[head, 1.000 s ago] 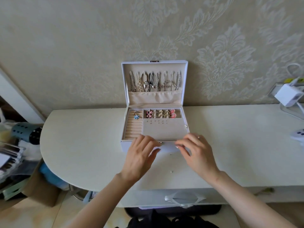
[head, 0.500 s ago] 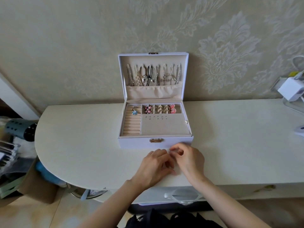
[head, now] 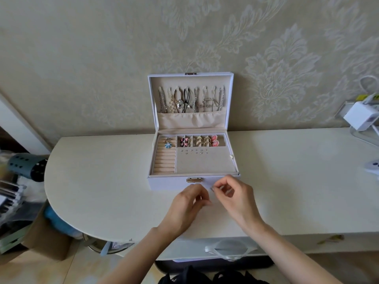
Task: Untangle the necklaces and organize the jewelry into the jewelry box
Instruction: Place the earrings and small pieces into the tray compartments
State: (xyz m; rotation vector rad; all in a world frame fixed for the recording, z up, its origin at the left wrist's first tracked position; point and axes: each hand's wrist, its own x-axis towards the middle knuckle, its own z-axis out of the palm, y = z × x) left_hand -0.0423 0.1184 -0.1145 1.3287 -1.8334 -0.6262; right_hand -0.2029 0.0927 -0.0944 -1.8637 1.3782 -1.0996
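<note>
A white jewelry box stands open on the pale table against the wall. Several necklaces hang inside its raised lid. The tray holds a blue flower ring, a row of rings and small studs on the beige pad. My left hand and my right hand hover just in front of the box's clasp, fingertips close together. Both pinch at a tiny piece, too small to make out.
A white charger with cables sits at the far right, and a white device at the right edge. Left of the table are a blue-grey hair dryer and a cardboard box. A white bag handle shows below the table's front edge.
My hands left the box's front edge, came together over a tiny speck lying on the table, and have now lifted slightly with pinched fingertips. The speck is no longer visible on the table.
</note>
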